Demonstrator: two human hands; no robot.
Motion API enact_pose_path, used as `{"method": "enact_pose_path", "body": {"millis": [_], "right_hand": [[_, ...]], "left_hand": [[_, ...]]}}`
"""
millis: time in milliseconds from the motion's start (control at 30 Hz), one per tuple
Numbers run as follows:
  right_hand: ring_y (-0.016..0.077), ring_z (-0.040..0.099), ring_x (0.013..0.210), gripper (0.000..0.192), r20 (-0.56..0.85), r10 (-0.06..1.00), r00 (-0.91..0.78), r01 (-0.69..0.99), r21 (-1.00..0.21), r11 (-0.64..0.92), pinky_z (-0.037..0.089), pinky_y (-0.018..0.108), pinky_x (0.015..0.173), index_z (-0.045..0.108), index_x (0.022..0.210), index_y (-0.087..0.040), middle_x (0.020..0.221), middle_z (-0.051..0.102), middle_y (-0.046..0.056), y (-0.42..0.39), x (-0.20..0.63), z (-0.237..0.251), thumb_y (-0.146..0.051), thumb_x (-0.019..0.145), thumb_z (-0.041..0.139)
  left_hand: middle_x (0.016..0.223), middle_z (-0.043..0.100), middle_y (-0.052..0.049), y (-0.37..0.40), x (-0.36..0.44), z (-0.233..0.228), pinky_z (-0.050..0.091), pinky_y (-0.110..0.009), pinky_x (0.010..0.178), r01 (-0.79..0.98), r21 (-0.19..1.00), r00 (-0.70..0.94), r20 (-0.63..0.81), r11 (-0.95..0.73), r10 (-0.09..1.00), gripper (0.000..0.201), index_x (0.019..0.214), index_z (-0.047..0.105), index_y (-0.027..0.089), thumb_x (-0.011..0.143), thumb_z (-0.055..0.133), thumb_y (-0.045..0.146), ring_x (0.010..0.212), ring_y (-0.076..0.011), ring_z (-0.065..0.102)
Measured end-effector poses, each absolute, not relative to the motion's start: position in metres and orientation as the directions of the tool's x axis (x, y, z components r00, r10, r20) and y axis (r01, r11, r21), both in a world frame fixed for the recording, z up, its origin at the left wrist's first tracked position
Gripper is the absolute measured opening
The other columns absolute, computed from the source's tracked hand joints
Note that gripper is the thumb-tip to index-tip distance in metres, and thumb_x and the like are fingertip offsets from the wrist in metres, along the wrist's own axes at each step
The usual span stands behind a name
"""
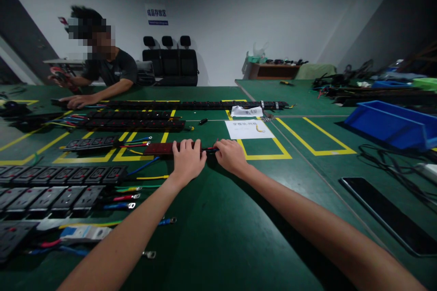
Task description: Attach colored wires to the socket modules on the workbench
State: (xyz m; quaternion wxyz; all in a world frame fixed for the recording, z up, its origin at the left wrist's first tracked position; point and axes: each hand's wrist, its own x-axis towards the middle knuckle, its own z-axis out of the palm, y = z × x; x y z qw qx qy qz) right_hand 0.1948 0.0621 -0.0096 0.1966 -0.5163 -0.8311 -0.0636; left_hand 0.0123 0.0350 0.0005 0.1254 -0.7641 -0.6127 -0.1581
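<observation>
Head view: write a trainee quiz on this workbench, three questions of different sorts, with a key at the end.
1. Multiple choice. The left hand is placed over part of:
A) a flat black phone
B) a dark red, flat, narrow bar
C) a row of black seats

2. True or false. The blue, open-topped plastic bin stands to the right of the right hand.

3. Fill in the blank. The white, rectangular paper sheet with a small yellow lead on it lies nearer to the ____ hand.

Key: 1. B; 2. True; 3. right
</observation>
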Motion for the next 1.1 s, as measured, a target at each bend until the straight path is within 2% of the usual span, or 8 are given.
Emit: {"method": "enact_pose_path", "body": {"millis": [433, 1100], "right_hand": [[0.0224, 0.064, 0.094, 0.023, 0.358, 0.85, -0.387, 0.896, -0.071, 0.438, 0.041, 0.034, 0.084, 0.072, 0.105, -0.019, 0.104, 0.073, 0.009, 0.0617, 0.1937, -0.0068, -0.017, 0.096, 0.051], [0.0218, 0.064, 0.093, 0.024, 0.364, 0.847, -0.387, 0.894, -0.076, 0.442, 0.04, 0.033, 0.082, 0.071, 0.106, -0.018, 0.103, 0.073, 0.009, 0.061, 0.1939, -0.0067, -0.016, 0.097, 0.05]], "left_hand": [[0.13, 0.065, -0.02, 0.0375, 0.0105, -0.0027, 0.03, -0.069, 0.115, 0.973, -0.004, 0.212, 0.425, -0.232, 0.88, 0.048, 0.136, 0.062, 0.015, 0.101, 0.041, 0.041, 0.125, -0.0384, 0.055], [0.131, 0.065, -0.02, 0.0345, 0.0119, 0.0044, 0.033, -0.069, 0.114, 0.974, -0.008, 0.213, 0.383, -0.228, 0.899, 0.048, 0.137, 0.061, 0.014, 0.102, 0.041, 0.041, 0.126, -0.0382, 0.055]]}}
